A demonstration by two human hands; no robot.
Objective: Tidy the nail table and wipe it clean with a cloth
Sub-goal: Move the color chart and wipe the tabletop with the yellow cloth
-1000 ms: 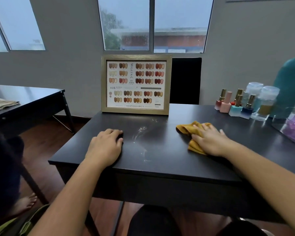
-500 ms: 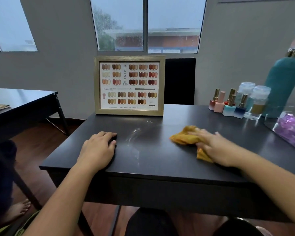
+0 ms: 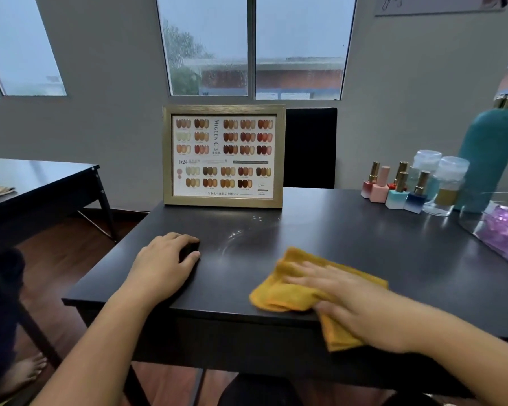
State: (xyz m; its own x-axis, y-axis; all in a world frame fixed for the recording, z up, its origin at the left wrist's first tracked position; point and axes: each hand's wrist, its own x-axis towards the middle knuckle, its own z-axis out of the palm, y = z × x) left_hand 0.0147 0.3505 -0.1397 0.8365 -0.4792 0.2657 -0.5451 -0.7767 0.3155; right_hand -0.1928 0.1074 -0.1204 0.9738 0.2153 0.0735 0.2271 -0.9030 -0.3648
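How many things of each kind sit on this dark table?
Nail polish bottles: 5
Clear dispenser bottles: 2
Tall teal bottle: 1
Framed colour chart: 1
Yellow cloth: 1
Clear box with purple contents: 1
Total: 11
Anything under the left hand is hidden, so uncounted.

A grey wall (image 3: 109, 68) holds a double window (image 3: 252, 45) with pale, hazy daylight, and another window (image 3: 21, 48) at left. Dark wood floor (image 3: 59, 253). A second dark table (image 3: 41, 177) stands left; a black chair back (image 3: 310, 148) rises behind the counter (image 3: 349, 244).
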